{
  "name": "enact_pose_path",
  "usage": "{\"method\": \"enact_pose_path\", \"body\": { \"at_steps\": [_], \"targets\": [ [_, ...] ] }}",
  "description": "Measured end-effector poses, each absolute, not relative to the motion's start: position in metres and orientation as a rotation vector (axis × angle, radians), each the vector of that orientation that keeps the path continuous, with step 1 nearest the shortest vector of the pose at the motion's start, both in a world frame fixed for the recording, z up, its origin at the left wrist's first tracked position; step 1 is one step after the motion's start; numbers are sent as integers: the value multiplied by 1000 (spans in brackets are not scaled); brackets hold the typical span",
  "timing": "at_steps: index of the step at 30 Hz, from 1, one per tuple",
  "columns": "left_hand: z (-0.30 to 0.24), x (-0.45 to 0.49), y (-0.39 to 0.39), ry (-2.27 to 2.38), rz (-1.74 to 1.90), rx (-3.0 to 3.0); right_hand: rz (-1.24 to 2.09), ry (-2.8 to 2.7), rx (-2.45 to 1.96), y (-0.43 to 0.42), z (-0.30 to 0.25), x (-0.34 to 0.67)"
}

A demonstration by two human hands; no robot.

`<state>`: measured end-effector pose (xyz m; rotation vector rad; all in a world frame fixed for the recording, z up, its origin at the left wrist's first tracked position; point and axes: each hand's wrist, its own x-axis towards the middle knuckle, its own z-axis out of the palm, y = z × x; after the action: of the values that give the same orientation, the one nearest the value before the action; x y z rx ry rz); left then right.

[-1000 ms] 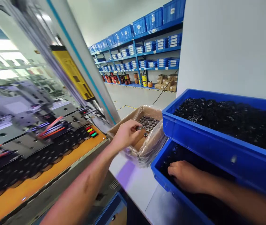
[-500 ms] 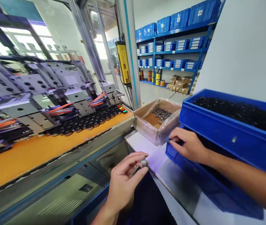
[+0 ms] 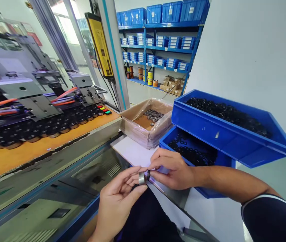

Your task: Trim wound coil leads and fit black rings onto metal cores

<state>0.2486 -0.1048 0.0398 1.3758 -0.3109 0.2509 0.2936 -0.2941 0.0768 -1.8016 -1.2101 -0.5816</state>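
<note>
My left hand (image 3: 119, 201) pinches a small silver metal ring (image 3: 141, 178) between thumb and fingers, low in the middle of the view. My right hand (image 3: 171, 169) meets it from the right, fingertips closed on a small black ring (image 3: 148, 174) that touches the metal one. Behind my right hand lies the lower blue bin (image 3: 183, 148) of black rings. A cardboard box (image 3: 143, 121) lined with plastic holds more silver metal rings.
An upper blue bin (image 3: 231, 127) full of black parts is stacked over the lower one. At left stands a machine with an orange deck (image 3: 19, 154), a row of black fixtures and coloured buttons (image 3: 104, 110). Blue shelving (image 3: 163, 43) fills the background.
My left hand went from the cardboard box down toward me with a metal ring. My right hand left the lower blue bin and came to meet it with a black ring.
</note>
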Motion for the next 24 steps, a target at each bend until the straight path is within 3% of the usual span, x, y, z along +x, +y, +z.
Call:
{"method": "enact_pose_path", "body": {
  "at_steps": [14,24],
  "targets": [
    [31,252,-116,-162,159,1236,-497,-1335,-1747,-295,74,299],
    [30,253,-112,-207,147,1224,-886,-1471,-1879,-296,67,303]
  ]
}}
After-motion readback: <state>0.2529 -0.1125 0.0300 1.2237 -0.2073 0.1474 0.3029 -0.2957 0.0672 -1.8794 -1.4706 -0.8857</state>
